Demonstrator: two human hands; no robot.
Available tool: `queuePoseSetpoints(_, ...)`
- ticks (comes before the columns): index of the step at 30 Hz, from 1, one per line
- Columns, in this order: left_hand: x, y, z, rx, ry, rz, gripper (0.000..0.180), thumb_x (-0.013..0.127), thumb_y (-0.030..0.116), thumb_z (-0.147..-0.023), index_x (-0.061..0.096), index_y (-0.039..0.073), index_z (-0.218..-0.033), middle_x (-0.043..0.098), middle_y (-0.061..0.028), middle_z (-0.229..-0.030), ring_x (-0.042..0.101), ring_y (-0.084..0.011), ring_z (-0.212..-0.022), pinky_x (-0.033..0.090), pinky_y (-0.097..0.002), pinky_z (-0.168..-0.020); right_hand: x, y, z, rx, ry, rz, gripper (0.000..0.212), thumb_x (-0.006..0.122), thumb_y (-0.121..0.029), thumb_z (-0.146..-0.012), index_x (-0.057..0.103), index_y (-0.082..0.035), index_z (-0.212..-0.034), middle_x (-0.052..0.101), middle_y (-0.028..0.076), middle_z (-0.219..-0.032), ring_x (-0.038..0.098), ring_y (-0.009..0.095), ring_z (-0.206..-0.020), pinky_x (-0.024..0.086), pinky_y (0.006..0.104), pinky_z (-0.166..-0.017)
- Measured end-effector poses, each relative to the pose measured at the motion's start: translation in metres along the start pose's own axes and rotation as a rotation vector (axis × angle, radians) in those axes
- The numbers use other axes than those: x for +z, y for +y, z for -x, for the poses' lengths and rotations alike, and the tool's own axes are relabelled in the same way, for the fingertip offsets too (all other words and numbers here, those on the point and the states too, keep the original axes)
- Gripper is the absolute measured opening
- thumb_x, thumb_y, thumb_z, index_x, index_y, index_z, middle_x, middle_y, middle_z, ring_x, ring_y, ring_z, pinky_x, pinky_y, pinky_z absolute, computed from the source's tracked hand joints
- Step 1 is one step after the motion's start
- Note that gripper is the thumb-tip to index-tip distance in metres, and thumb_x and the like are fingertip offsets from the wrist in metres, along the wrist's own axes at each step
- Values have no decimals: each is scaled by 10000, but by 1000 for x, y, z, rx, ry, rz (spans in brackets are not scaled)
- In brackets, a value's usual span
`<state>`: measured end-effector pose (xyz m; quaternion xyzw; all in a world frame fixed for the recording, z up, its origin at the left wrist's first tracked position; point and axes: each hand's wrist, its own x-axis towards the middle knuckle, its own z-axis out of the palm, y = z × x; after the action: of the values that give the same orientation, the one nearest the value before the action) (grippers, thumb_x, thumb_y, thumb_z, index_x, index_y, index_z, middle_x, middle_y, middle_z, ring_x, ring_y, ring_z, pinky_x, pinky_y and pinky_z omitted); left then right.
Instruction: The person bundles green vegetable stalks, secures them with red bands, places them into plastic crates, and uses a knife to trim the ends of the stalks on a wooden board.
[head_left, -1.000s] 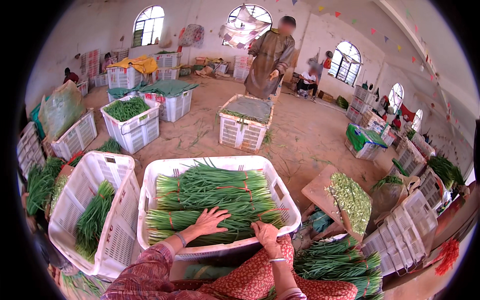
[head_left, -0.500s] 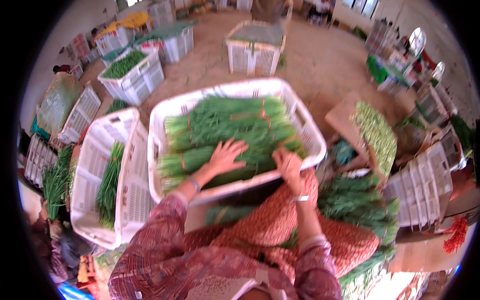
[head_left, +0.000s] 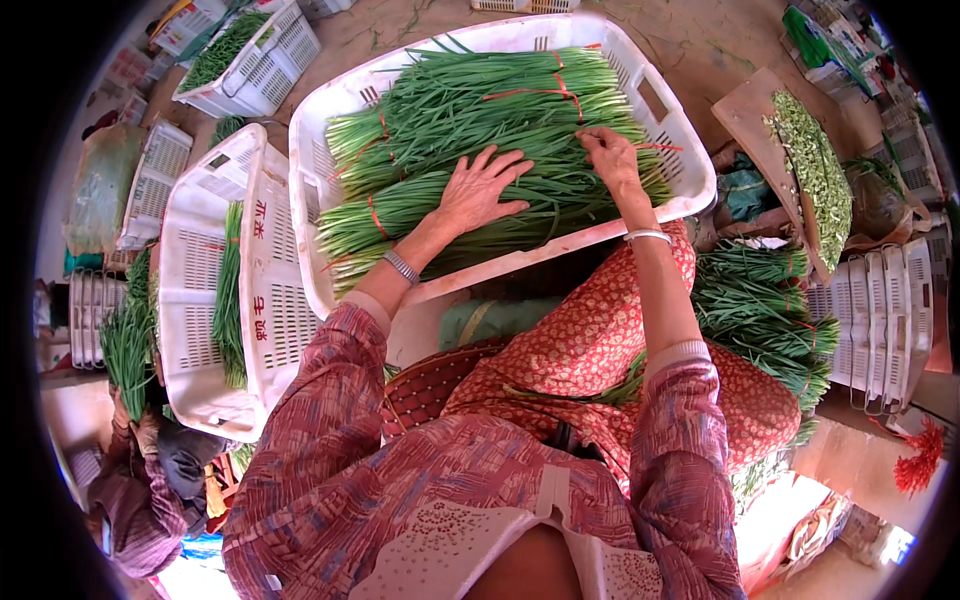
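A white plastic crate (head_left: 335,62) sits in front of me, filled with bundles of long green chives (head_left: 470,100) tied with red bands. My left hand (head_left: 478,190) lies on the nearer bundles, fingers spread and holding nothing. Over the right part of the same bundles is my right hand (head_left: 612,160), with thumb and fingertips pinched together. What the pinch holds, if anything, is too small to make out. A red tie (head_left: 655,147) shows just beside it, lying across the stalks.
On the left, a white crate (head_left: 275,300) holds one chive bundle. More tied bundles (head_left: 760,310) lie by my right knee, near stacked white crates (head_left: 875,315) and a board (head_left: 740,115) with chopped pale-green pieces. Another person (head_left: 140,510) sits at lower left.
The view has tipped downward, so the crate appears higher in the picture. My right hand has moved inward from the crate's near right rim onto the chives. The left hand stays spread on them.
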<state>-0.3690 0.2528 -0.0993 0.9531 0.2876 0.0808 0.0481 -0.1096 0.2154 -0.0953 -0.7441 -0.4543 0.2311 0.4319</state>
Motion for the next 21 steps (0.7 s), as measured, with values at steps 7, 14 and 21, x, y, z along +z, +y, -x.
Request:
queuePoseSetpoints(7, 2, -6, -3, -6, -2, 8, 747, 647, 563, -842, 382, 281, -1482, 357, 27, -1535, 297, -300, -1424, 331, -532, -1067, 25, -3, -14, 1, 9, 204, 282, 675, -336, -848, 744, -133, -1031, 733, 109, -967, 694, 279, -917, 536, 374, -824)
queuePoseSetpoints(14, 3, -10, -2, -3, -3, 37, 751, 635, 592, -842, 390, 278, -1478, 354, 27, -1536, 287, -310, -1429, 327, -555, -1061, 38, -14, -11, 151, -45, 323, 275, 675, -378, -836, 745, -186, -1020, 726, 94, -1018, 679, 295, -962, 535, 405, -834)
queuePoseSetpoints(21, 1, -4, -7, 2, -13, -12, 745, 647, 561, -848, 384, 277, -1485, 351, 30, -1538, 294, -293, -1424, 329, -493, -1078, 21, 17, -27, 228, 305, -29, 370, 625, -395, -807, 736, -102, -1005, 708, 184, -1009, 659, 383, -975, 505, 422, -877)
